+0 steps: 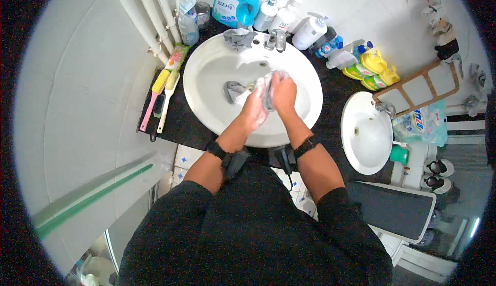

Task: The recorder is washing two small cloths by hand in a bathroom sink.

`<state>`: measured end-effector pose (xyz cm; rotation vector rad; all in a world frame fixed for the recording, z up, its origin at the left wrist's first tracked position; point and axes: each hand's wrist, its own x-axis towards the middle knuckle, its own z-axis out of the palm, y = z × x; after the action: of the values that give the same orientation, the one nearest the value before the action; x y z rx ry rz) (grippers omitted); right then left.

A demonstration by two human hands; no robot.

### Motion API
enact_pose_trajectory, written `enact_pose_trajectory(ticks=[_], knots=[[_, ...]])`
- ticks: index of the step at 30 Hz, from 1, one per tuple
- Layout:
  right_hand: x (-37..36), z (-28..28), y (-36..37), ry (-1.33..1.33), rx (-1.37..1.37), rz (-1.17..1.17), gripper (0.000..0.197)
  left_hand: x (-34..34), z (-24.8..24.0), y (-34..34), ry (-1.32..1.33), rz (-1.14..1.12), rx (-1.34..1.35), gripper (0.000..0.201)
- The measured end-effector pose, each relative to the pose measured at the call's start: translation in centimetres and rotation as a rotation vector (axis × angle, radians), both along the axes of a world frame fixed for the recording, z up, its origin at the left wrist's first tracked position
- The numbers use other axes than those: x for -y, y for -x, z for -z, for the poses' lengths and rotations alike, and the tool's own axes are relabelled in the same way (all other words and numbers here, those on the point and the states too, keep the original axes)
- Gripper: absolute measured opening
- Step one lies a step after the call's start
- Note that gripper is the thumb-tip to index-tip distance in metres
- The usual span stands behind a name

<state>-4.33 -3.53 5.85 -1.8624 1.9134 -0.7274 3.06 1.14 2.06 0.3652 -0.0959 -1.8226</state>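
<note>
Over the white oval sink (pixel 199 107), both hands are closed on a small soapy grey cloth (pixel 267 100) with white suds on it. My left hand (pixel 253 109) has foam over its fingers and back. My right hand (pixel 283 95) is bunched against the other side of the cloth, its fingers partly hidden. Another grey cloth piece (pixel 234 90) lies in the basin to the left. A third, crumpled grey cloth (pixel 239 39) rests on the back rim beside the faucet (pixel 275 40). Whether these cloths are socks I cannot tell.
Left of the sink lie scrub brushes (pixel 157 87). Behind it stand a blue detergent jug (pixel 236 2) and several pump bottles (pixel 310 33). Yellow bottles (pixel 380 71) lie at right, near a smaller sink (pixel 364 133) and a wood-framed rack (pixel 418 89).
</note>
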Motion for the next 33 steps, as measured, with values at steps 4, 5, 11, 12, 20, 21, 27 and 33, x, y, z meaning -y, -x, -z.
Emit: enact_pose_trajectory(ticks=[4, 5, 11, 12, 20, 21, 27, 33], knots=[[-2.2, 0.6, -0.8, 0.117, -0.130, -0.144, 0.037, 0.8, 1.5, 0.5, -0.171, -0.024, 0.106, 0.044], [-2.4, 0.4, -0.5, 0.214, -0.002, -0.238, 0.036, 0.9, 1.8, 0.3, -0.130, -0.029, 0.088, 0.043], [2.0, 1.7, 3.7, -0.047, 0.236, 0.015, 0.030, 0.1, -2.9, 3.0, -0.104, -0.188, 0.154, 0.035], [0.8, 1.1, 3.1, 0.013, 0.294, 0.062, 0.030, 0.1, -2.2, 2.7, -0.115, -0.206, 0.175, 0.035], [5.7, 9.3, 7.9, 0.300, -0.113, -0.455, 0.032, -0.3, -3.6, 4.4, -0.093, -0.289, 0.229, 0.038], [5.1, 9.1, 7.7, 0.028, 0.269, -0.278, 0.032, -0.5, -3.3, 4.2, -0.115, -0.327, 0.143, 0.038], [-2.4, 1.8, 5.2, -0.041, 0.610, -0.284, 0.032, -1.4, -1.6, 4.4, -0.311, -0.342, 0.446, 0.038], [0.5, 4.8, 5.5, -0.030, 0.372, -0.201, 0.031, -2.0, -2.7, 6.8, -0.220, -0.339, 0.452, 0.038]])
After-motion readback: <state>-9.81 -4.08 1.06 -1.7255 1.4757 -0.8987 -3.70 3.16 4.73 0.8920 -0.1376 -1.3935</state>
